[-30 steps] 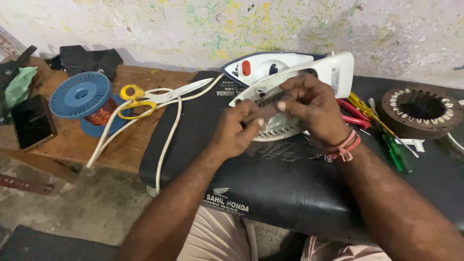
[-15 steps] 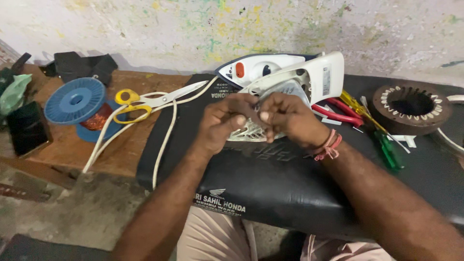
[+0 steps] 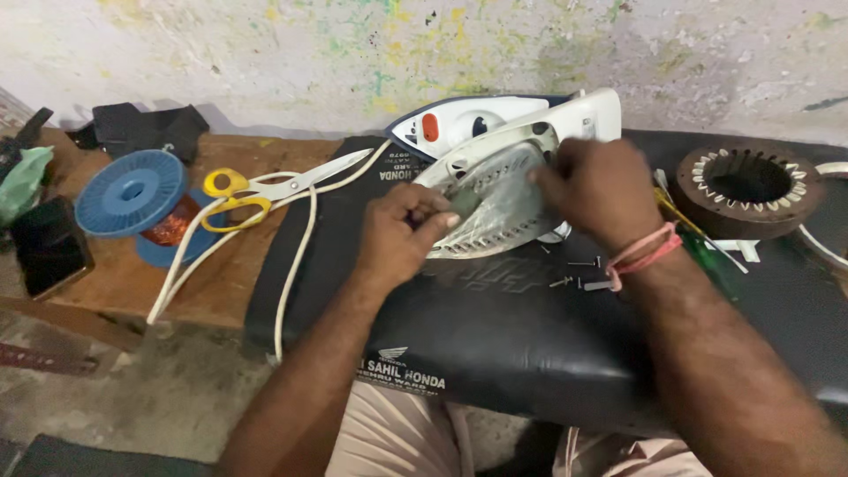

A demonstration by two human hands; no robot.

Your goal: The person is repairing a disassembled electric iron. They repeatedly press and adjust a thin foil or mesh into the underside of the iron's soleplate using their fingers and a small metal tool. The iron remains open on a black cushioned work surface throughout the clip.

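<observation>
A white and dark blue electric iron lies on its side on a black seat cushion, its perforated soleplate facing me. My left hand pinches a small grey-green part against the soleplate's left edge. My right hand, with a pink thread band at the wrist, grips the rear of the iron and covers that end of the soleplate. A few loose screws lie on the cushion just below the iron.
The iron's white cord trails left over a wooden bench. Yellow-handled scissors, a blue wire spool and a dark phone lie there. A motor stator ring and screwdrivers sit right of my right hand.
Both hands dropped from holding a small part together above the iron. My left hand now presses the part to the soleplate, and my right hand shifted right onto the iron's rear.
</observation>
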